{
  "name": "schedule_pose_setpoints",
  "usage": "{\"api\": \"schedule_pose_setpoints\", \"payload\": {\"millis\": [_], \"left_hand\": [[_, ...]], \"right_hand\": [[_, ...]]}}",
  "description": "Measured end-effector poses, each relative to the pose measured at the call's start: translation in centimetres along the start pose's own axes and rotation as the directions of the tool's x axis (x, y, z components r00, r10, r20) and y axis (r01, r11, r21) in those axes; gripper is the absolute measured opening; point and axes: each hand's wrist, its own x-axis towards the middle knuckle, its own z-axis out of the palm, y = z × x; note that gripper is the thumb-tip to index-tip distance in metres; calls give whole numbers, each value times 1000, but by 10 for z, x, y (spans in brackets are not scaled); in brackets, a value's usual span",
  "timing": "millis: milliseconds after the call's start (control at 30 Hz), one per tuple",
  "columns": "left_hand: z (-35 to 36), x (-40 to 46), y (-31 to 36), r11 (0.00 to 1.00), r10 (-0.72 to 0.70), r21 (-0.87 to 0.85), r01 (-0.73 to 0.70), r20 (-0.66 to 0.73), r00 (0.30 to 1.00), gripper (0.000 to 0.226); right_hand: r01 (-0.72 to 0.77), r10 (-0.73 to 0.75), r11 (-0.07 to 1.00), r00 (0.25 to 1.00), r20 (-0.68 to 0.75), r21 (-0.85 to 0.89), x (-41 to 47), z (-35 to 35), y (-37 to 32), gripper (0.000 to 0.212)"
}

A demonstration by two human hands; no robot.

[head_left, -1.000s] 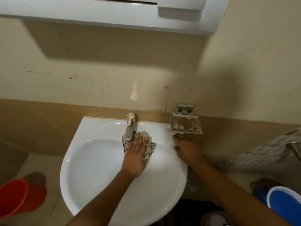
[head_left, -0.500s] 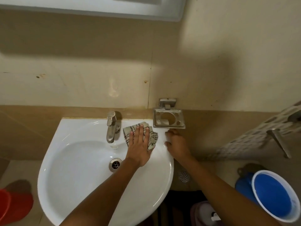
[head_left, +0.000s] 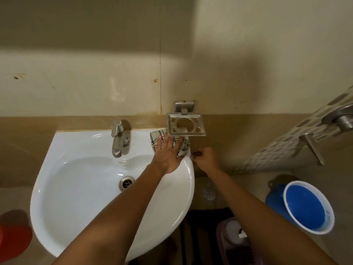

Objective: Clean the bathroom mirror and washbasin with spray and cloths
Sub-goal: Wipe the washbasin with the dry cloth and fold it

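Both arms reach forward: left hand flat, pressing cloth; right hand grip unclear

I see the washbasin bowl open on its left and middle, with only the tap standing at the back rim. At the back right corner my left hand presses a cloth flat, directly under a metal holder jutting from the wall. My right hand sits just beside the basin's right edge.
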Motion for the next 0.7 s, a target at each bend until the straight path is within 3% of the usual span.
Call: {"api": "schedule_pose_setpoints", "payload": {"millis": [200, 400, 700], "left_hand": [[22, -53, 27, 978, 96, -187, -94, 0, 995, 68], [48, -107, 63, 851, 109, -522, -64, 56, 992, 72], [41, -200, 37, 915, 280, -342, -213, 160, 946, 74]], "right_hand": [[-75, 78, 994, 996, -41, 86, -6, 3, 26, 20], [-39, 46, 996, 995, -88, 74, -34, 8, 18, 25], [-7, 3, 1000, 985, -172, -21, -101, 40, 7, 20]]}}
